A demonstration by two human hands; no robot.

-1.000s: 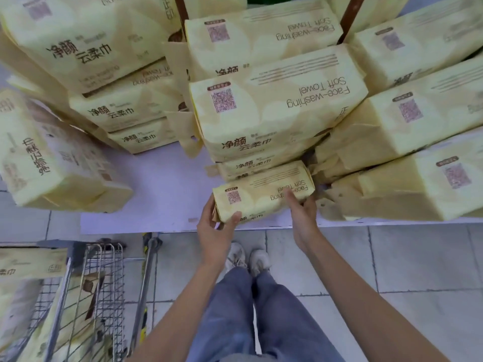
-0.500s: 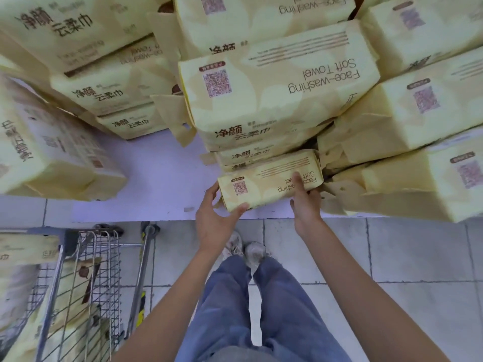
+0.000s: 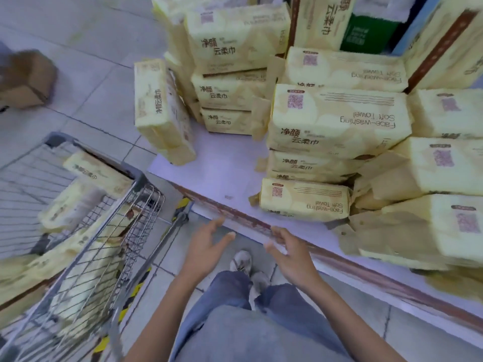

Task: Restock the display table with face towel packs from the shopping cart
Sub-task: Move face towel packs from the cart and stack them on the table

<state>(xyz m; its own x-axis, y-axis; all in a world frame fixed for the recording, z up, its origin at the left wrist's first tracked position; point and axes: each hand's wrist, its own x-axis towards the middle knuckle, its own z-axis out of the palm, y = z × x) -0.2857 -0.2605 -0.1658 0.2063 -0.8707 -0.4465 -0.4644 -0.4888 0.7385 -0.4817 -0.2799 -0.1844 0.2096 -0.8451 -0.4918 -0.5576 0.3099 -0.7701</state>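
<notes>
Head view, hands: the left hand (image 3: 206,246) and the right hand (image 3: 290,253) hang empty at six o'clock in the frame. They sit just in front of the table's near edge with the palms turned toward each other.
Fingers: both sets are spread wide and loosely straight and hold nothing. Whether the right fingertips touch the table's edge cannot be told.
Front pack: one face towel pack (image 3: 304,199) lies flat at the near edge of the display table (image 3: 224,158), at about two o'clock from the hands and apart from both. Its printed side faces up.
Middle stack: a stack of packs (image 3: 337,118) rises just behind the front pack, at one o'clock in the frame.
Right side: more flat packs (image 3: 444,163) crowd against that stack, from two to four o'clock.
Far stack: a second pile (image 3: 235,37) stands at twelve o'clock.
Upright pack: a single pack (image 3: 159,111) stands on end at the table's left corner, at eleven o'clock.
Cart: the wire shopping cart (image 3: 104,231) stands at eight o'clock, just beside the table's corner. Several packs (image 3: 96,173) lie inside it.
Floor: a blurred cardboard box (image 3: 26,79) sits on the tiles at ten o'clock.
Person: blue jeans (image 3: 235,322) and pale shoes (image 3: 241,261) show below the hands.
</notes>
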